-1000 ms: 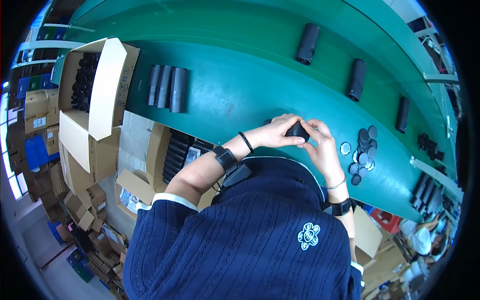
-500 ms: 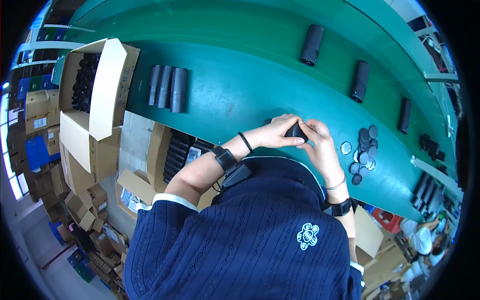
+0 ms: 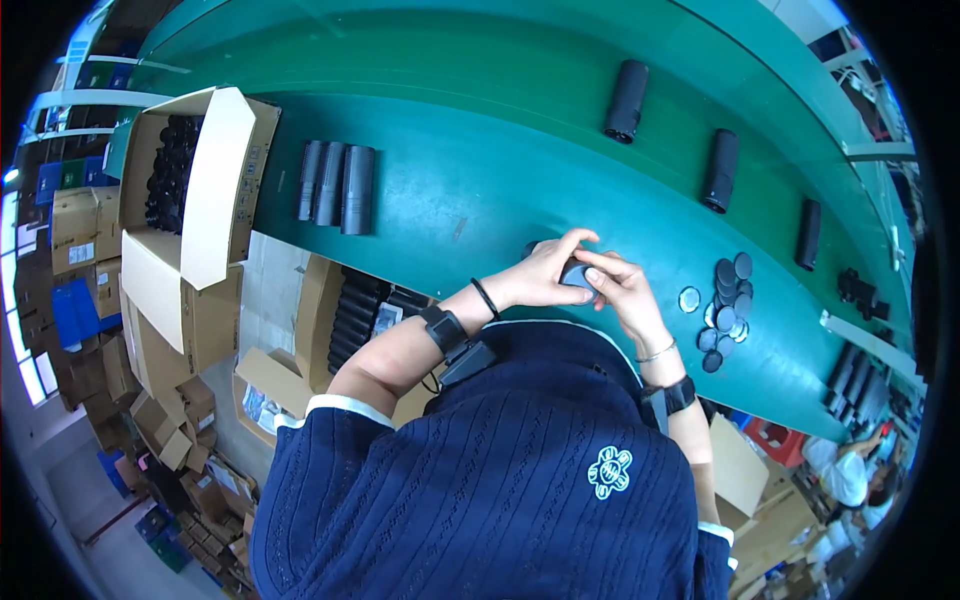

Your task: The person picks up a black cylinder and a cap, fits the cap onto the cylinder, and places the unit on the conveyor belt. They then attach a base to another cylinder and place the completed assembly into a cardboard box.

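My left hand (image 3: 543,277) is wrapped round a black cylinder (image 3: 576,276) at the near edge of the green bench. Its round end faces my right hand, and its other end shows behind my left hand. The fingers and thumb of my right hand (image 3: 630,295) press on that round end. Whether a separate disc lies under them I cannot make out. To the right of my right hand lies a loose group of dark round discs (image 3: 726,318). A lighter, shiny disc (image 3: 689,299) sits between that group and my hand.
Three black cylinders (image 3: 357,190) stand side by side at the left. More lie on the far green strip (image 3: 500,60), one of them a black cylinder (image 3: 626,101). An open carton (image 3: 217,190) of black parts is at the far left. Another person (image 3: 842,474) is at the lower right.
My right hand's fingers have shifted over the cylinder's end, and more of that round end shows. My left forefinger has lifted a little. The cylinder remains in my left hand.
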Motion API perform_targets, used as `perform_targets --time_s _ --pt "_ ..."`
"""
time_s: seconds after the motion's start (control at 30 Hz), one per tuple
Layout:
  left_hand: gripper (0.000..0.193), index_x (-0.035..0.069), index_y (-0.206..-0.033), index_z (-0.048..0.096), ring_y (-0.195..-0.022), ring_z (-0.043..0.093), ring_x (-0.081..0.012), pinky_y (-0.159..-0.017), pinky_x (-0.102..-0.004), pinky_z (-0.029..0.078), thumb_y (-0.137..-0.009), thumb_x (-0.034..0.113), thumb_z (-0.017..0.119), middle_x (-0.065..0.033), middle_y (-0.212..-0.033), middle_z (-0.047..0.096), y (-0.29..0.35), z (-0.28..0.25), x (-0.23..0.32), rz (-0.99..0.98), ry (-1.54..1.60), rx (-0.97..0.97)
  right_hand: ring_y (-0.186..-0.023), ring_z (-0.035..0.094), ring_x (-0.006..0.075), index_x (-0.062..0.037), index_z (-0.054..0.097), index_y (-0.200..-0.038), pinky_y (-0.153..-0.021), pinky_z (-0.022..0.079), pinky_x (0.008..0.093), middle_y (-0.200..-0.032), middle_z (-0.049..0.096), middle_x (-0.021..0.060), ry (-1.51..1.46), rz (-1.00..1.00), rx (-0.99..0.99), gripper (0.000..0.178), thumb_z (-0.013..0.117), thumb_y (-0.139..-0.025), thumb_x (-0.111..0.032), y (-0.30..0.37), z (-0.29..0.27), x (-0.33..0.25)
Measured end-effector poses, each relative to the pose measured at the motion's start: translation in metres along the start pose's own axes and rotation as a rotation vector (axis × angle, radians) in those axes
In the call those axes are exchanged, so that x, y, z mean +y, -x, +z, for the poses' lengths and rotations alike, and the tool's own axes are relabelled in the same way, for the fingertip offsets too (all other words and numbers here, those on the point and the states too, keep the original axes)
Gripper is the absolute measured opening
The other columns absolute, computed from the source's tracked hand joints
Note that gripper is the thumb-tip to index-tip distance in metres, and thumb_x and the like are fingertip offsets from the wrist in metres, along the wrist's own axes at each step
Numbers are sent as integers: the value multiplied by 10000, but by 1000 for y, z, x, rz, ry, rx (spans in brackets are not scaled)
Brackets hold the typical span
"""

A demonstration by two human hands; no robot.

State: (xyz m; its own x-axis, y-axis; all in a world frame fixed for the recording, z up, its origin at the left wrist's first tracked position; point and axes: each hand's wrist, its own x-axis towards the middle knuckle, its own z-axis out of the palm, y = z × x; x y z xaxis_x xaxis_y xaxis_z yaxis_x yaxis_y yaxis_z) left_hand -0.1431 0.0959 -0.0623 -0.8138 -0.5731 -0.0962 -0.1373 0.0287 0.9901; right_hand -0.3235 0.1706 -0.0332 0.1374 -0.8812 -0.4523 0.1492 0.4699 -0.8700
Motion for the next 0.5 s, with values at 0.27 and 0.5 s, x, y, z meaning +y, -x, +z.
perform_targets --time_s 0.27,0.5 --pt "739 72 -1327 371 -1028 619 -303 -869 -397 489 -739 257 779 -176 -1097 617 -3 -6 -2 -43 114 -12 -599 587 103 -60 651 -1198 -506 508 210 -866 544 29 51 20 70 272 562 -941 -73 -2 15 -8" --pt "698 70 -1320 391 -1117 543 -263 -941 -382 445 -784 296 776 -147 -1172 542 3 15 6 -31 -266 174 -619 608 85 -99 678 -1167 -507 524 203 -944 643 53 -117 177 112 247 589 -950 -176 0 0 -7"
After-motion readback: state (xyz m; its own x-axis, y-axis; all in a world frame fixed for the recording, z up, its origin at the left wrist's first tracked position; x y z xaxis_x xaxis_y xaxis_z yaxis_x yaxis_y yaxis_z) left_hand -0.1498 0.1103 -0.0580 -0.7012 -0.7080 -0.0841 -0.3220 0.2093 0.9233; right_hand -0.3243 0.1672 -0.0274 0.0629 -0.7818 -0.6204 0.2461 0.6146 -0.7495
